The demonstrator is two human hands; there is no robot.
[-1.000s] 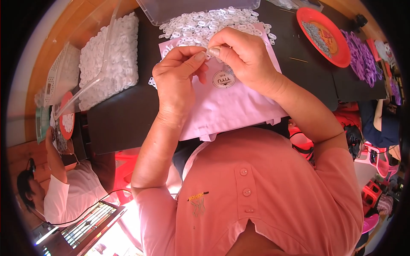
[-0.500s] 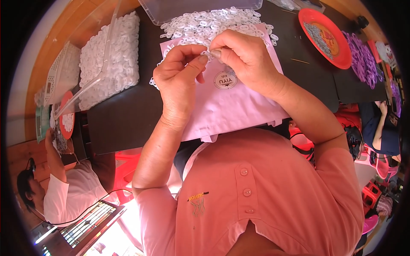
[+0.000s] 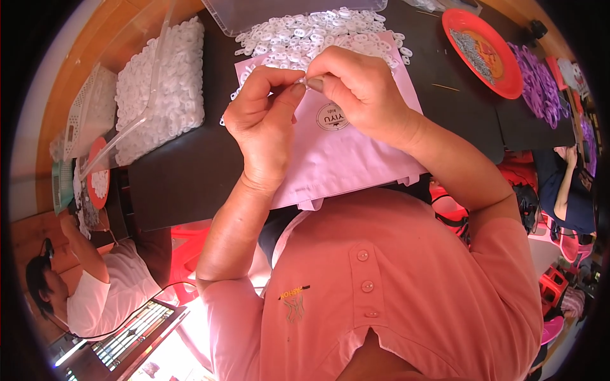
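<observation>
Over the far part of a pink cloth bag [image 3: 346,166], my two hands meet, fingertips almost touching. My left hand [image 3: 262,120] pinches a small white plastic piece [image 3: 303,80] between thumb and forefinger, mostly covered by the fingers. From the other side my right hand [image 3: 362,95] has its thumb and forefinger pressed together against that piece; whatever it grips is too small to make out. Just beyond the hands spreads a loose heap of white oval plastic pieces [image 3: 289,37], some lying on the bag's far edge.
Left stands a clear bin [image 3: 152,95] beside a block of packed white pieces [image 3: 162,89]. Far right, a red plate [image 3: 508,82] holds small grey bits near purple straps [image 3: 540,89]. A thin stick [image 3: 445,87] lies on the dark table [image 3: 184,184]. Co-workers sit at both sides.
My hands stay together, with the fingertips slightly shifted around the small white piece. At the left, the co-worker's arm has drawn down from the orange plate.
</observation>
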